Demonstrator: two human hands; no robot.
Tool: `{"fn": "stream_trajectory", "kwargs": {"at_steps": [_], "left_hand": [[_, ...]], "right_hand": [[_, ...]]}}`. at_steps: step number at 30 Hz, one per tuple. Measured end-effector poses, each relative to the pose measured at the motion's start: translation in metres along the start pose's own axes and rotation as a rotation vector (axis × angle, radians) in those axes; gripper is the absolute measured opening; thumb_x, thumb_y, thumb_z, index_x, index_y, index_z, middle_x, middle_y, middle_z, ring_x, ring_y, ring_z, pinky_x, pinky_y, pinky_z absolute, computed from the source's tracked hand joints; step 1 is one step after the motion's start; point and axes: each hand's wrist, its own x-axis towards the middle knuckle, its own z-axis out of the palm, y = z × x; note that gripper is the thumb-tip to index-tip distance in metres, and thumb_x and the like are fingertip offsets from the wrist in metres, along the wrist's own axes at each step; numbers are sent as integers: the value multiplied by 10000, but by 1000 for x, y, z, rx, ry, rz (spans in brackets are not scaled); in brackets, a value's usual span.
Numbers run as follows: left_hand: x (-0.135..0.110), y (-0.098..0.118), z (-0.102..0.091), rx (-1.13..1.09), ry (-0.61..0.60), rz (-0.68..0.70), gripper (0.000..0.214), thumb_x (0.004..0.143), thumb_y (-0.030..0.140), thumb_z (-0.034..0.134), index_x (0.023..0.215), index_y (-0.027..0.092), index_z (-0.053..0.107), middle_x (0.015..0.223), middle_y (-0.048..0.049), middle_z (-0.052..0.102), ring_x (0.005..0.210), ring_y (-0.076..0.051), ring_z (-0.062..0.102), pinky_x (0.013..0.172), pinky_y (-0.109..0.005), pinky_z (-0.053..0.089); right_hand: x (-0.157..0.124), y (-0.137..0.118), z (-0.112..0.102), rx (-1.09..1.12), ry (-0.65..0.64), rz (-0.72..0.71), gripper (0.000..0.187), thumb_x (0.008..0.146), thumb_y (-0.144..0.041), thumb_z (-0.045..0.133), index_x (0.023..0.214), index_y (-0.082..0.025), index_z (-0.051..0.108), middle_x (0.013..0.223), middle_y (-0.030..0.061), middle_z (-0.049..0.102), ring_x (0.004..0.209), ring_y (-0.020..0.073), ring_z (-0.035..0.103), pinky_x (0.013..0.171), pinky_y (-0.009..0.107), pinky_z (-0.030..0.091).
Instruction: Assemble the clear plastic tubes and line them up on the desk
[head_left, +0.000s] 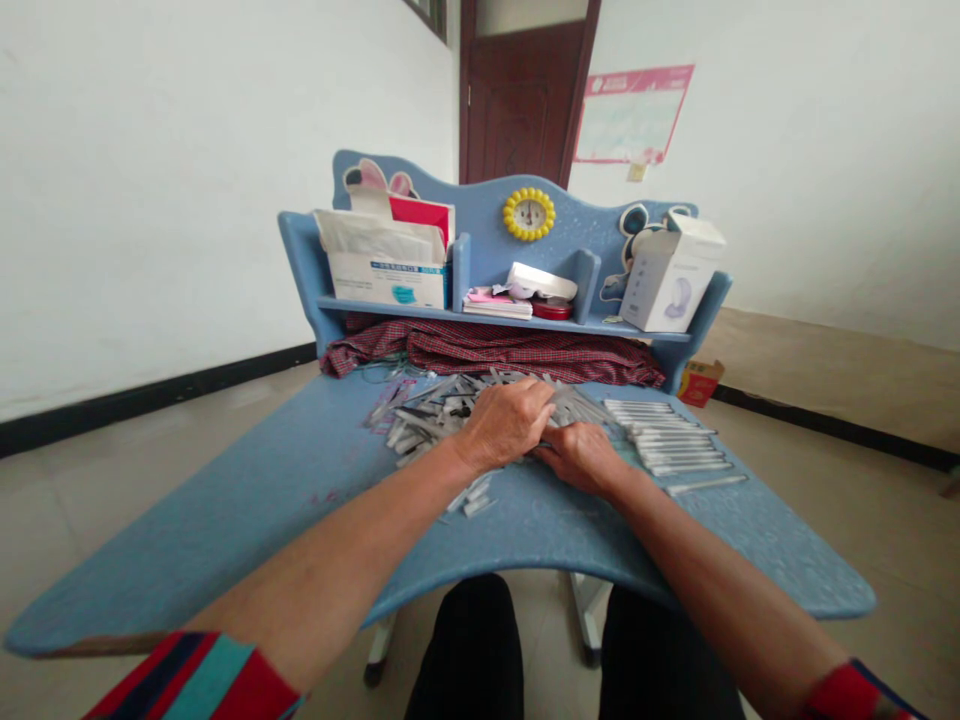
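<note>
My left hand (504,420) is closed over the front of a loose pile of pen parts (420,425), translucent tubes, clear caps and thin dark pieces. Right beside it, my right hand (583,456) is closed too, its fingertips meeting those of the left. A thin dark edge shows at the right fingertips; what either hand grips is mostly hidden. On the right of the desk, pens (679,440) with clear barrels lie side by side in a row. Several small clear caps (476,497) lie in front of my left wrist.
The blue desk (262,540) has a curved front edge. A checked cloth (487,350) lies bunched under the shelf. Above it stand a mask box (390,280), a red round tin (552,310) and a white box (670,280). A yellow flower-shaped clock (529,214) is on the backboard.
</note>
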Motion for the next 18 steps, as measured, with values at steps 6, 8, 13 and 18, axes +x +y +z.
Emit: {"fn": "stream_trajectory", "kwargs": {"at_steps": [6,8,13,18], "left_hand": [[0,1,-1,0,-8,-7,157,867,243,436,893,153,563,849,-75,623,805,-188,605,680,-272,453],[0,1,-1,2,-9,-8,159,868,247,436,899,155,563,849,-74,622,805,-185,605,680,-269,452],[0,1,-1,5,-23,-15,166,868,247,436,907,152,567,857,-77,627,804,-191,610,680,-274,455],[0,0,0,3,-13,-4,181,875,248,425,924,151,569,872,-79,632,821,-193,612,693,-278,458]], "right_hand": [[0,-1,0,-19,-1,12,354,898,-374,388,1111,-189,603,831,142,706,788,273,668,664,315,438],[0,-1,2,-18,-6,14,339,897,-358,389,1077,-184,618,835,145,705,798,269,667,674,311,438],[1,0,5,-26,-10,9,321,899,-305,368,1028,-187,637,823,142,704,786,268,669,663,311,441],[1,1,4,-32,-12,17,329,897,-304,369,1062,-184,627,820,152,702,775,275,668,654,320,444]]}}
